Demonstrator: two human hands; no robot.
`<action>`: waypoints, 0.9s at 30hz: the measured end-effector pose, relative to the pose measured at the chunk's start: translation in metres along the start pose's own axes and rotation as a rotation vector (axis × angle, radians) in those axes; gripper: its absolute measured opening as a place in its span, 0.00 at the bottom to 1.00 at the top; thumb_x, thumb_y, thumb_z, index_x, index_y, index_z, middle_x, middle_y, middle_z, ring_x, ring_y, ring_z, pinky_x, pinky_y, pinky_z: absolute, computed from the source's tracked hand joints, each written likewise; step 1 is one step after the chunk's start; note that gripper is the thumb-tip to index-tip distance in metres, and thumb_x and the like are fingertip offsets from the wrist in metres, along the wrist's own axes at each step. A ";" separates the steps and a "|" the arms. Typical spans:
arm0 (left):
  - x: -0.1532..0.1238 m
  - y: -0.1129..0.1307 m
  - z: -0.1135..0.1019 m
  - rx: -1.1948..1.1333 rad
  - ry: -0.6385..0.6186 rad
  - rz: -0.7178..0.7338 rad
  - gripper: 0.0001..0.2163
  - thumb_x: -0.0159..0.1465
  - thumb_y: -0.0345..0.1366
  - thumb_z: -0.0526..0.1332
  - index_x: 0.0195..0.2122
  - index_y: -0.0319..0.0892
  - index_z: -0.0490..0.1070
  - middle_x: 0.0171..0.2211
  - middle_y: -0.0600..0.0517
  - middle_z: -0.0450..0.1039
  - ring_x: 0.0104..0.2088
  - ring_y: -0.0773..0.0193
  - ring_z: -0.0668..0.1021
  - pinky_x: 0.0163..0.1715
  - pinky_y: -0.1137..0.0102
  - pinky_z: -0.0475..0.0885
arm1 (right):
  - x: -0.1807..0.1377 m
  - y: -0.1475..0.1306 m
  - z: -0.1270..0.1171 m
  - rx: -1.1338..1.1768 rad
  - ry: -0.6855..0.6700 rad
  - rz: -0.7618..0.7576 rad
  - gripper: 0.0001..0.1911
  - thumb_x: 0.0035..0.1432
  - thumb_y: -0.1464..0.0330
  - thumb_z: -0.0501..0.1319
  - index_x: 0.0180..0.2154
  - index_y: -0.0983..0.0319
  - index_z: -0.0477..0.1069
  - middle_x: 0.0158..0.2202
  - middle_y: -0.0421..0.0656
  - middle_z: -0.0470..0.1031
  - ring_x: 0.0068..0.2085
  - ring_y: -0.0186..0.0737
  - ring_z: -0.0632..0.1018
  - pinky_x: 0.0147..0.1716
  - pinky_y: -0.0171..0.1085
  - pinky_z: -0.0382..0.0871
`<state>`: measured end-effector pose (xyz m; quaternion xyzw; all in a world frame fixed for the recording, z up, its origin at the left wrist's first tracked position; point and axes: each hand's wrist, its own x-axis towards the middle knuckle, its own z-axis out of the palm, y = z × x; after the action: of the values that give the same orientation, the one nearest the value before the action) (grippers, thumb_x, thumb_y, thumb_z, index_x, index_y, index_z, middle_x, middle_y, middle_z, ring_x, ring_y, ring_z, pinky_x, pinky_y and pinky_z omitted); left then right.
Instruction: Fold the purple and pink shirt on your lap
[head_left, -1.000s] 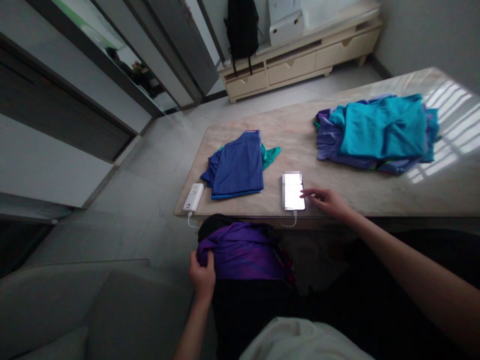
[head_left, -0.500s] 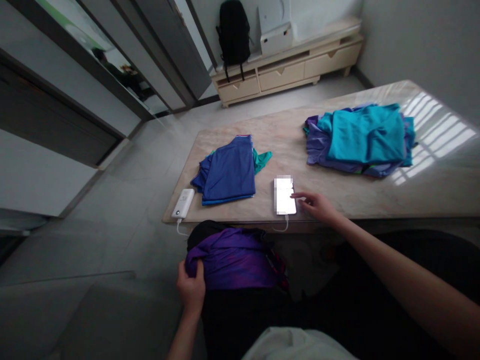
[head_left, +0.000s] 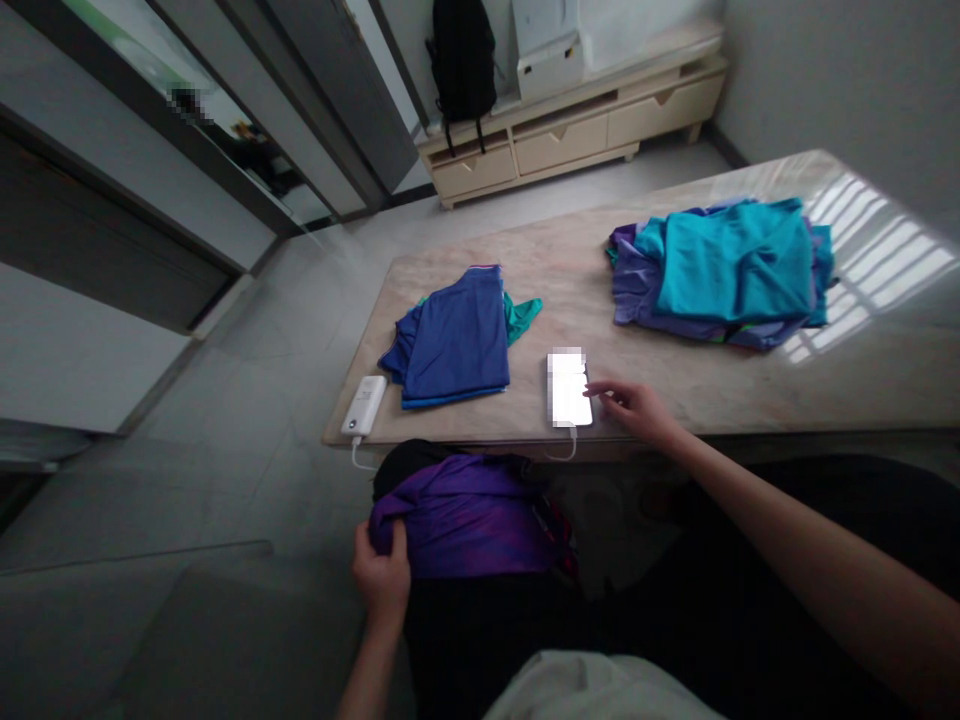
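A purple garment (head_left: 469, 515) lies bunched on my lap below the table's near edge. My left hand (head_left: 382, 578) is closed on its left end. My right hand (head_left: 628, 408) rests on the marble table (head_left: 697, 385), fingers stretched toward the right edge of a lit phone (head_left: 568, 389) and touching it. A cable hangs from the phone's near end.
A folded blue garment (head_left: 454, 340) over a green one lies left of the phone, with a white power bank (head_left: 364, 406) at the corner. A pile of teal and purple clothes (head_left: 724, 270) sits at the far right. A sofa arm (head_left: 187, 640) is at my left; a cabinet (head_left: 570, 130) stands behind.
The view has shifted slightly, so everything sits a little further left in frame. My right hand stays at the phone's edge and my left hand keeps hold of the purple garment.
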<state>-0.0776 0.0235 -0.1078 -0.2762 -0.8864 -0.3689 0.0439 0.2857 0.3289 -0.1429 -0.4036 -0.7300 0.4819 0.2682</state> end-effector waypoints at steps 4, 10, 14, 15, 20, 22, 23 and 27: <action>0.000 0.001 0.000 -0.023 -0.006 -0.004 0.22 0.54 0.56 0.62 0.38 0.41 0.70 0.32 0.47 0.74 0.32 0.54 0.78 0.37 0.60 0.75 | -0.001 -0.007 0.002 0.026 -0.045 -0.003 0.20 0.66 0.61 0.55 0.51 0.62 0.79 0.47 0.48 0.82 0.32 0.36 0.78 0.32 0.36 0.69; 0.000 -0.001 0.000 -0.010 0.008 0.010 0.22 0.54 0.56 0.62 0.37 0.41 0.71 0.30 0.47 0.74 0.30 0.55 0.78 0.33 0.62 0.75 | 0.000 -0.009 -0.002 -0.032 -0.018 0.041 0.22 0.64 0.63 0.56 0.54 0.61 0.79 0.34 0.46 0.81 0.28 0.36 0.74 0.28 0.35 0.63; 0.000 -0.002 0.000 -0.007 0.004 0.012 0.21 0.55 0.56 0.62 0.37 0.41 0.70 0.29 0.49 0.74 0.30 0.56 0.77 0.33 0.62 0.75 | 0.001 -0.010 -0.005 -0.046 -0.015 0.055 0.21 0.64 0.64 0.56 0.53 0.60 0.80 0.33 0.45 0.81 0.27 0.36 0.73 0.29 0.36 0.63; 0.000 -0.003 0.000 -0.006 0.002 0.012 0.21 0.55 0.56 0.62 0.36 0.41 0.70 0.29 0.49 0.74 0.30 0.56 0.77 0.34 0.62 0.75 | 0.001 -0.010 -0.005 -0.044 -0.013 0.059 0.21 0.64 0.64 0.55 0.53 0.60 0.80 0.33 0.45 0.81 0.27 0.36 0.74 0.30 0.36 0.64; 0.000 -0.006 0.001 -0.013 0.006 0.020 0.22 0.55 0.55 0.62 0.38 0.40 0.71 0.31 0.47 0.75 0.32 0.54 0.79 0.38 0.59 0.77 | 0.000 -0.008 -0.002 -0.019 -0.004 0.049 0.21 0.64 0.64 0.56 0.53 0.60 0.80 0.44 0.47 0.82 0.33 0.38 0.77 0.32 0.36 0.67; 0.000 -0.008 0.002 -0.014 0.012 0.013 0.22 0.55 0.56 0.63 0.38 0.40 0.72 0.32 0.46 0.76 0.32 0.53 0.79 0.38 0.58 0.77 | 0.000 -0.007 -0.001 -0.006 0.002 0.040 0.21 0.64 0.64 0.57 0.54 0.60 0.79 0.45 0.47 0.82 0.33 0.38 0.77 0.32 0.36 0.67; 0.000 -0.010 0.002 -0.013 0.017 0.010 0.23 0.55 0.56 0.63 0.39 0.40 0.72 0.32 0.46 0.76 0.32 0.53 0.79 0.38 0.58 0.78 | 0.000 -0.006 0.000 0.001 0.006 0.037 0.21 0.64 0.64 0.56 0.53 0.61 0.80 0.45 0.47 0.82 0.32 0.37 0.77 0.31 0.35 0.67; 0.001 -0.015 0.002 -0.008 0.008 0.021 0.23 0.56 0.56 0.63 0.40 0.41 0.72 0.33 0.46 0.76 0.33 0.53 0.80 0.37 0.60 0.77 | 0.002 -0.007 -0.003 0.032 0.018 0.030 0.19 0.64 0.63 0.55 0.48 0.62 0.80 0.44 0.47 0.82 0.30 0.36 0.76 0.30 0.35 0.68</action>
<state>-0.0856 0.0170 -0.1186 -0.2843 -0.8817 -0.3731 0.0501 0.2844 0.3304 -0.1353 -0.4145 -0.7135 0.4940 0.2739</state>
